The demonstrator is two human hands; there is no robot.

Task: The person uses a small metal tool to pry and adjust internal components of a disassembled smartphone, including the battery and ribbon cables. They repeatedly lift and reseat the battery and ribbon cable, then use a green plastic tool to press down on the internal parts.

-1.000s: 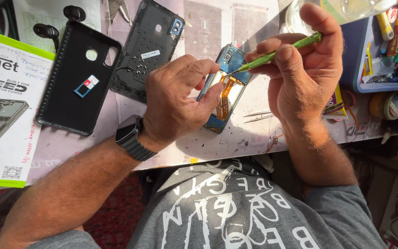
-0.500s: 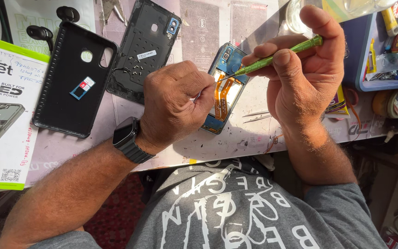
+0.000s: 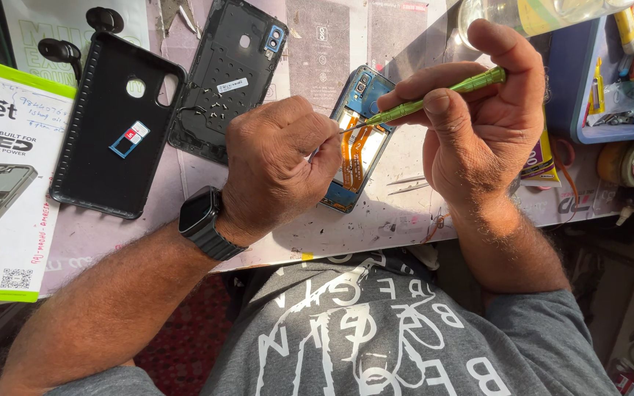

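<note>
The left hand (image 3: 277, 165) is gripping the opened phone (image 3: 357, 139) on the table (image 3: 405, 220), fingers curled around its edge. The right hand (image 3: 478, 125) is pinching a green screwdriver (image 3: 434, 99), tip sitting inside the frame. Risk: a slipping tip is likely gouging the orange ribbon cable (image 3: 352, 150) lying just beside it. The phone is showing a blue frame, back cover (image 3: 229, 73) removed.

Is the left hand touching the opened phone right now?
Touching. The head view shows the left hand closed over the opened phone's left edge, fingers overlapping its frame with no gap.
</note>
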